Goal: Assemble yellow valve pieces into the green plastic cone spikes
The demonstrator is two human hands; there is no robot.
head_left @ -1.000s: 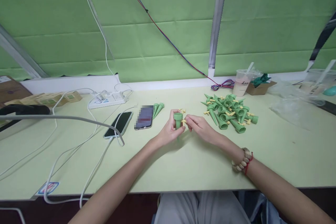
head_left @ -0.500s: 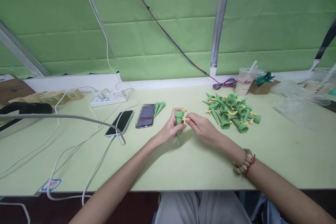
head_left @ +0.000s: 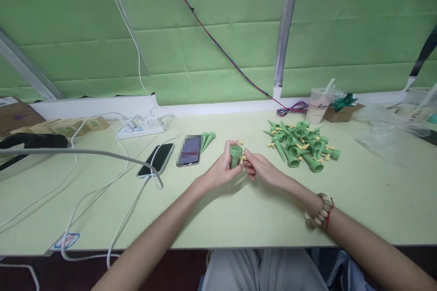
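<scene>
My left hand (head_left: 223,168) is closed around a green plastic watering spike (head_left: 235,152), its open threaded mouth tilted toward me and its point hidden. At the spike's right side, a small yellow valve (head_left: 243,158) is pinched by the fingertips of my right hand (head_left: 262,168). Whether the valve sits in the spike's side I cannot tell. Just behind my left fingers lies another yellow piece (head_left: 241,142). To the right is a heap of green spikes (head_left: 297,141) mixed with yellow valves. Two green spikes (head_left: 206,140) lie beside a phone on the left.
Two phones, one dark (head_left: 157,160) and one partly pixelated (head_left: 193,150), lie to the left near a white power strip (head_left: 141,128) and trailing white cables. A drink cup (head_left: 317,107), a small cardboard box (head_left: 343,112) and clear plastic bags (head_left: 382,132) stand at the back right.
The spike has tipped so that its open mouth faces me and its point no longer shows. My right fingers have curled and turned at the yellow valve.
</scene>
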